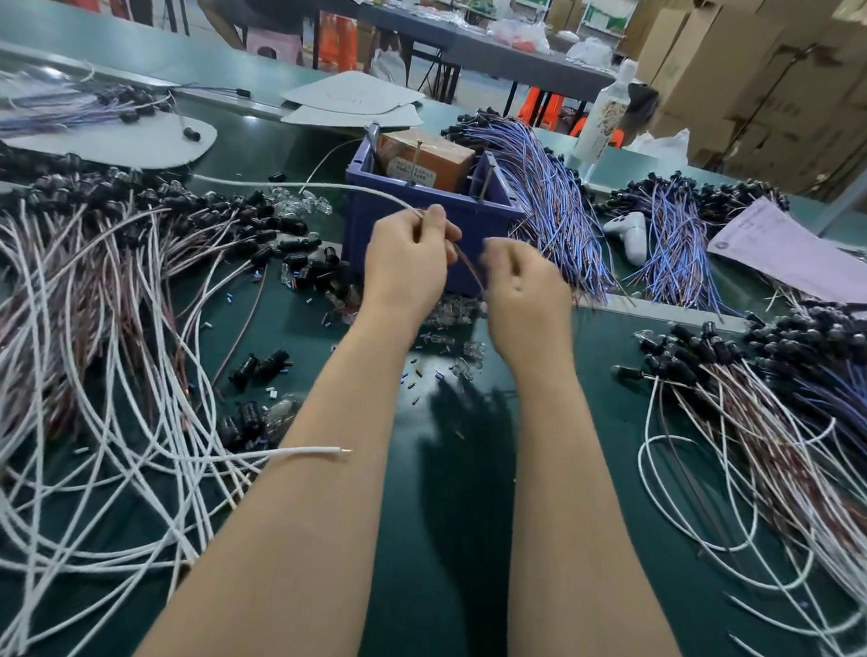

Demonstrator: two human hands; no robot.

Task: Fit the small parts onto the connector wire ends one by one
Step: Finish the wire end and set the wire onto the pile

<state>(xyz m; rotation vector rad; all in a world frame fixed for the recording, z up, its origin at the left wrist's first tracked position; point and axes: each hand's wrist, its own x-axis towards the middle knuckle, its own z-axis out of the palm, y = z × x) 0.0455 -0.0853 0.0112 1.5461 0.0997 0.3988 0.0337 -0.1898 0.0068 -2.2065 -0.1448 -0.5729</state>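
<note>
Left hand was raised over the green mat, fingers curled, pinching a white wire and a brown wire together at the fingertips; the white wire trailed off left, the brown wire curved down toward the right hand; right hand had curled fingers at the brown wire's end but was motion-blurred, so cannot tell whether it gripped anything; loose clear small parts lay on the mat just beyond the wrists, with tiny blue and white sleeves scattered nearer

Blue plastic bin stood right behind the hands; inside it an orange-brown cardboard box, tilted, plus thin metal rods standing up

Pile of white and brown wires with black connectors at left; similar pile at right; bundle of blue-purple wires leaning beside the bin's right wall; white game controller, pink sheet and white bottle farther right
</note>
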